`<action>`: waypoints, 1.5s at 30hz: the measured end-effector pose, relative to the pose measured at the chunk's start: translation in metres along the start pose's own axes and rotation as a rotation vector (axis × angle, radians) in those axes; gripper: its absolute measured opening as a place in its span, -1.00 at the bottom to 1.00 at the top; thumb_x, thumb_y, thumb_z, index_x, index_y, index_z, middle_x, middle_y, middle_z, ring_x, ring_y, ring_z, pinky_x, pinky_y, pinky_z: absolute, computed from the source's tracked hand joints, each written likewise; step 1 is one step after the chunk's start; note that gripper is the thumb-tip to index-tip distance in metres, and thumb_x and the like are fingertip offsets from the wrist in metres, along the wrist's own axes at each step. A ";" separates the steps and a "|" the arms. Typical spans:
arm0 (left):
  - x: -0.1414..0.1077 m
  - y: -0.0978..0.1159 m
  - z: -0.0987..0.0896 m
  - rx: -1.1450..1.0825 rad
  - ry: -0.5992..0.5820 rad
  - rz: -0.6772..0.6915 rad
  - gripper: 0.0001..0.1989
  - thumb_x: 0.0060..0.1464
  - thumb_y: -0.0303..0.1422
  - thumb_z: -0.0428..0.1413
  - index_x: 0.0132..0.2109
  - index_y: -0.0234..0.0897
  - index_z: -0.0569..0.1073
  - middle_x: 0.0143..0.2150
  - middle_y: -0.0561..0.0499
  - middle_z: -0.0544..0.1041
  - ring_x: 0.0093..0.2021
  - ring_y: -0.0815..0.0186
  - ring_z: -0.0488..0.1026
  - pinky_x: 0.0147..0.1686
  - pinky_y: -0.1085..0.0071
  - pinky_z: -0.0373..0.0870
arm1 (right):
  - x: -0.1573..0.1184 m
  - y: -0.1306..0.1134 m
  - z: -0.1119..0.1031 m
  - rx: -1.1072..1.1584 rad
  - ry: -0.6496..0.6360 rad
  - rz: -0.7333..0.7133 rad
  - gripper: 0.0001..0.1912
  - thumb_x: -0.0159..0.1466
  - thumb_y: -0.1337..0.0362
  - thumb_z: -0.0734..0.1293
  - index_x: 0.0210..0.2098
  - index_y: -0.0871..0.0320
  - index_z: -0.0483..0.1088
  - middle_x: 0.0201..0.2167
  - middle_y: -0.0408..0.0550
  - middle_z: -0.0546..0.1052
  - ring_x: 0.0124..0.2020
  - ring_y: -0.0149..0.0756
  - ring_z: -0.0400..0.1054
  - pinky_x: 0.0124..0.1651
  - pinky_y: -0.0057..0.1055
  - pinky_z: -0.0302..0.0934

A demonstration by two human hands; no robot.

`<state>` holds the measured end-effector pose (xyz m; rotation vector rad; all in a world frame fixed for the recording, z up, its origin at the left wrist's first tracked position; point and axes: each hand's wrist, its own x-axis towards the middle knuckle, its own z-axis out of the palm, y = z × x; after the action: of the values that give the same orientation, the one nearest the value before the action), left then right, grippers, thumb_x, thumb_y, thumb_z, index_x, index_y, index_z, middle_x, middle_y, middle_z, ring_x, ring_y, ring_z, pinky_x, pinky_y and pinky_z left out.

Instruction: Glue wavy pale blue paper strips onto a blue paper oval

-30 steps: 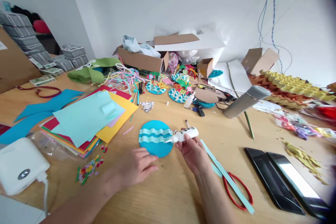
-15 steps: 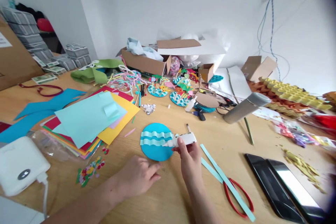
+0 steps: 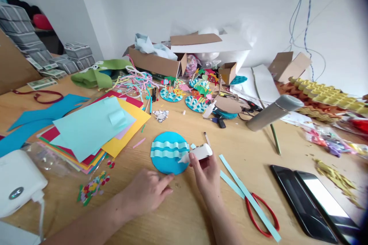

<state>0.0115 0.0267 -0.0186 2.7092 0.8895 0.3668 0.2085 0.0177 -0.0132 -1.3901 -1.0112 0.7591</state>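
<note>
A round blue card (image 3: 165, 164) lies on the table, crossed by two wavy light-blue paper strips (image 3: 169, 153). My right hand (image 3: 207, 176) grips a white glue bottle (image 3: 202, 152), held nearly sideways. Its nozzle points left, over the card's right part just under the lower strip; whether the tip touches cannot be told. My left hand (image 3: 148, 191) holds nothing, its index finger stretched to the card's bottom edge and the other fingers loosely bent. To the right, long light-blue strips (image 3: 230, 183) lie on red-handled scissors (image 3: 263, 214).
Coloured paper sheets (image 3: 86, 130) are stacked at left, above paper confetti (image 3: 93, 187) and a white device (image 3: 20, 183). Decorated discs (image 3: 171, 95) and a second glue bottle (image 3: 209, 109) are behind. At right are a grey flask (image 3: 274, 113) and black phones (image 3: 301, 203).
My left index finger has come up to the card's bottom edge. The bottle has rolled a little in my right hand, and its nozzle sits slightly lower on the card. The view has shifted slightly.
</note>
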 end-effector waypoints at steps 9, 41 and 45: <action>-0.002 0.002 -0.002 0.050 -0.053 -0.044 -0.68 0.19 -0.36 0.12 0.09 -0.29 0.41 -0.33 -0.04 0.62 -0.36 0.16 0.58 -0.44 0.36 0.41 | -0.007 0.000 0.002 -0.179 -0.080 -0.068 -0.61 0.23 0.08 0.39 -0.05 0.17 0.31 -0.29 0.00 0.54 -0.36 -0.25 0.43 -0.37 -0.38 0.32; 0.001 0.007 -0.005 0.028 -0.105 -0.088 -0.70 0.25 -0.36 0.02 0.10 -0.31 0.37 -0.34 -0.05 0.60 -0.36 0.17 0.56 -0.45 0.36 0.40 | -0.010 -0.002 0.005 -0.341 -0.113 -0.219 -0.65 0.27 0.15 0.34 0.00 0.15 0.33 -0.32 -0.06 0.50 -0.45 -0.35 0.34 -0.52 -0.49 0.23; 0.001 0.007 -0.006 0.027 -0.111 -0.094 -0.72 0.24 -0.36 0.03 0.07 -0.30 0.38 -0.34 -0.04 0.59 -0.36 0.16 0.56 -0.45 0.35 0.40 | -0.010 -0.002 0.005 -0.315 -0.098 -0.178 -0.64 0.27 0.13 0.35 -0.01 0.16 0.33 -0.30 -0.02 0.52 -0.39 -0.30 0.39 -0.40 -0.40 0.31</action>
<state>0.0143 0.0228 -0.0104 2.6705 0.9920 0.1848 0.1996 0.0106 -0.0133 -1.5149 -1.3570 0.5558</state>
